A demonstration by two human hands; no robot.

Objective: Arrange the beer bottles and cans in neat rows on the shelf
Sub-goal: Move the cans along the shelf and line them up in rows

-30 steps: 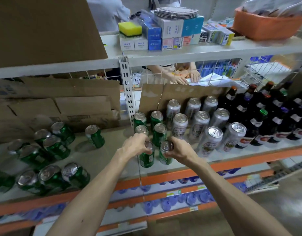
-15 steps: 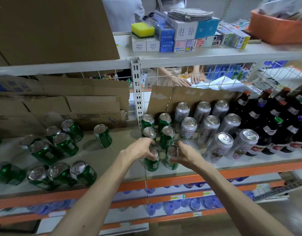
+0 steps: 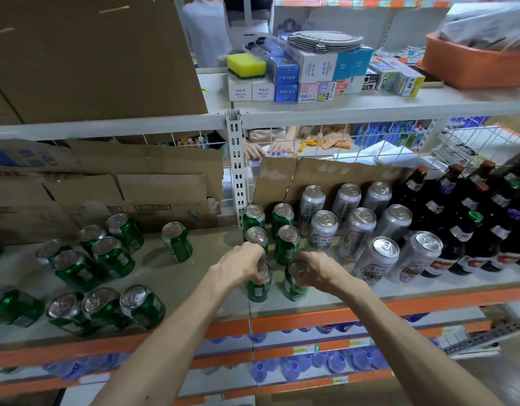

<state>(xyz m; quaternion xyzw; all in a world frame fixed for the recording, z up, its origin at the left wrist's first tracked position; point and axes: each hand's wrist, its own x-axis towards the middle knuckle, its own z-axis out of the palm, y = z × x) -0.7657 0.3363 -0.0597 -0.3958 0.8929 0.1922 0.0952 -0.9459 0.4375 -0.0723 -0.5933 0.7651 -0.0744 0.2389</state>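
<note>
My left hand grips the top of a green can standing near the shelf's front edge. My right hand holds a second green can right beside it. Behind them two short rows of green cans run toward the back. Tall silver cans stand in rows to the right, then dark bottles. Loose green cans are scattered on the left, with one green can standing alone.
Flattened cardboard leans against the back of the shelf. The upper shelf holds small boxes, a yellow sponge and an orange tub. Another person's hands show through the wire grid. Blue bottle caps fill the lower shelf.
Both hands stay on the two front green cans, which have settled upright on the shelf side by side. The view has drifted left and tilted slightly.
</note>
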